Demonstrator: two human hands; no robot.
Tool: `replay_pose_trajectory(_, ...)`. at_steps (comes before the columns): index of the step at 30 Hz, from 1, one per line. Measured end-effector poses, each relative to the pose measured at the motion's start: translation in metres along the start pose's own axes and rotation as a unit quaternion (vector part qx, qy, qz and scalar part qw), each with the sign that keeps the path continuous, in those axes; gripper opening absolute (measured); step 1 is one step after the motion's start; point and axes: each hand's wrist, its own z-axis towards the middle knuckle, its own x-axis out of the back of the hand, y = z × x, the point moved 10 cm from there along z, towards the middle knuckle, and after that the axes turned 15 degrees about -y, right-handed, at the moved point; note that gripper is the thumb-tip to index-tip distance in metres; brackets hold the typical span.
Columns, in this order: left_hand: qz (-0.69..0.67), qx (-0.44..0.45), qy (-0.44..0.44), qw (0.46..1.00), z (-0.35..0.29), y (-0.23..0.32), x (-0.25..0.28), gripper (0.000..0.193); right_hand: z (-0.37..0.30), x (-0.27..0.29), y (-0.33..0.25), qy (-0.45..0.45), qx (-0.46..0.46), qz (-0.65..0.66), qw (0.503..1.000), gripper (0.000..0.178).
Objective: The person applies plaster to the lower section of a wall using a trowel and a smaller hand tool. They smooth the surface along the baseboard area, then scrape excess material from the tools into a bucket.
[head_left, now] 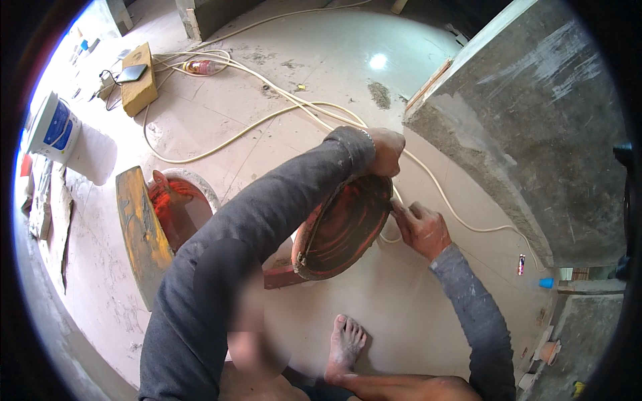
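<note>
In front of me a round bucket is tipped so that its mouth faces me. Its inside is smeared with red, and its rim is crusted. My left arm reaches across, and my left hand is closed at the bucket's far rim. At the right side of that rim, my right hand has bent fingers closed on the edge; whether they also hold a small thing is hidden. A red bar-like piece lies below the bucket, partly covered by my arm. To the left stands another container with red-stained walls and murky liquid.
A yellow-stained board leans beside the left container. Farther off are a white bucket, a yellow block bearing a dark phone-like thing, and a pale looped cable across the tiles. A grey slab-like wall stands at right.
</note>
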Motion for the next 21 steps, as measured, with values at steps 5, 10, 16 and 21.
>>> replay_pose_trajectory(5,0.014,-0.004,0.031,0.999,-0.007,0.016,0.003,0.029,-0.001,-0.023,0.001,-0.046,-0.027,-0.059,0.997,0.032)
replay_pose_trajectory(10,0.02,0.013,0.041,0.999,-0.01,0.011,0.004,0.028,-0.026,-0.045,0.006,-0.112,-0.138,0.011,0.984,0.021)
replay_pose_trajectory(16,0.022,0.0,0.042,0.999,-0.017,0.001,0.011,0.027,-0.028,-0.069,0.002,-0.159,-0.141,0.116,0.97,0.026)
replay_pose_trajectory(21,-0.042,0.023,0.064,0.997,-0.027,0.007,0.008,0.022,-0.035,-0.095,-0.035,-0.193,-0.076,0.24,0.948,0.031)
